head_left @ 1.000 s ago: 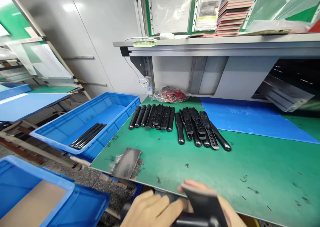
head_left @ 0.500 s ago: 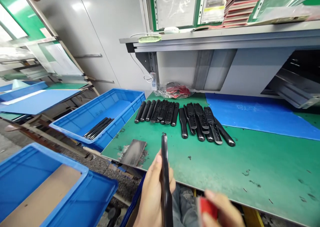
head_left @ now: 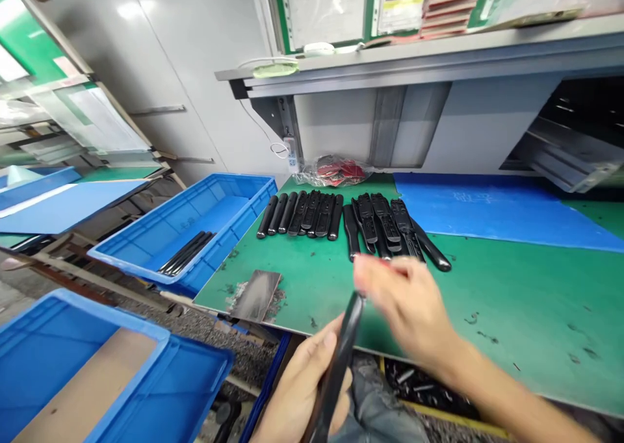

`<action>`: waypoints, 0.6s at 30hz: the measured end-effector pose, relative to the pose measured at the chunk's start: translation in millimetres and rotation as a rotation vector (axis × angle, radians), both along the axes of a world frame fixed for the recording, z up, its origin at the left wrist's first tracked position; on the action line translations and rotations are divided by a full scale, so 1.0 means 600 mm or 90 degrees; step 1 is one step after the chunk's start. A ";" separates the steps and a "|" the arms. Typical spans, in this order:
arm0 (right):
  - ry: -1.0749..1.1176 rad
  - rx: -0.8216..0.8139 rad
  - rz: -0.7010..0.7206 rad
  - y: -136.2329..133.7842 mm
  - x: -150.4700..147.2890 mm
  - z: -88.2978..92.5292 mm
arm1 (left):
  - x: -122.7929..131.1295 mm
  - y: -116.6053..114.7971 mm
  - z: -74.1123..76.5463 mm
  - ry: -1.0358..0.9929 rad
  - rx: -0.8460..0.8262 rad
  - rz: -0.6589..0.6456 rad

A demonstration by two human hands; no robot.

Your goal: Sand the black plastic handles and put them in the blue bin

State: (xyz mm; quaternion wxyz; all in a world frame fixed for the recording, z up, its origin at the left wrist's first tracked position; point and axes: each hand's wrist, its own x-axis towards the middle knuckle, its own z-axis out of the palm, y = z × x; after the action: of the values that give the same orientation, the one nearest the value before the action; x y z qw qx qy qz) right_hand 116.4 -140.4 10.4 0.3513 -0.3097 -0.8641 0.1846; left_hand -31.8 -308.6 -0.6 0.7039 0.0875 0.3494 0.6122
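Here, at the bottom of the view, the left hand point(head_left: 297, 391) is clamped around a black moulded handle point(head_left: 336, 365) above a denim-clad thigh point(head_left: 375, 410). The handle's long axis tilts from 7 o'clock up to 1 o'clock, and its upper tip points toward the right hand point(head_left: 407, 300). That hand is raised at 1 o'clock from the left, apart from it, with its fingertips point(head_left: 363, 267) just above the tip and not touching it; blur hides whether it holds anything. The left hand is thus on the handle, the right merely nearest its free end. The handle is slender, dull black and smooth, tapering toward the tip. Farther out, on a green work mat point(head_left: 487, 287), rows of similar black handles point(head_left: 385, 228) lie at 12 o'clock, and a dust-marked abrasive plate point(head_left: 255, 295) lies at 10 o'clock. A blue crate point(head_left: 234, 248) holding black rods point(head_left: 185, 253) sits at 10 o'clock, another blue crate point(head_left: 166, 358) at 9 o'clock. A blue sheet point(head_left: 487, 209) and a red packet point(head_left: 336, 170) lie beyond, under a metal shelf point(head_left: 390, 66).
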 end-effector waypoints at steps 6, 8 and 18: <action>0.123 -0.253 0.052 -0.082 0.043 -0.045 | -0.069 0.019 0.051 -0.137 0.135 0.209; 0.331 -0.421 0.070 -0.125 0.039 -0.078 | -0.075 0.039 0.050 -0.205 0.125 0.223; 0.331 -0.191 0.181 -0.185 0.024 -0.124 | -0.026 0.074 0.016 -0.144 -0.033 0.122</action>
State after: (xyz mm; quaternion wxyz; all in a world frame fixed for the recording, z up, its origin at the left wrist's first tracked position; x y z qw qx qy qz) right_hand 131.0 -251.3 -64.3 0.4813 -0.1768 -0.7434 0.4295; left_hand -47.6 -264.1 8.8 0.6793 -0.0338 0.2904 0.6731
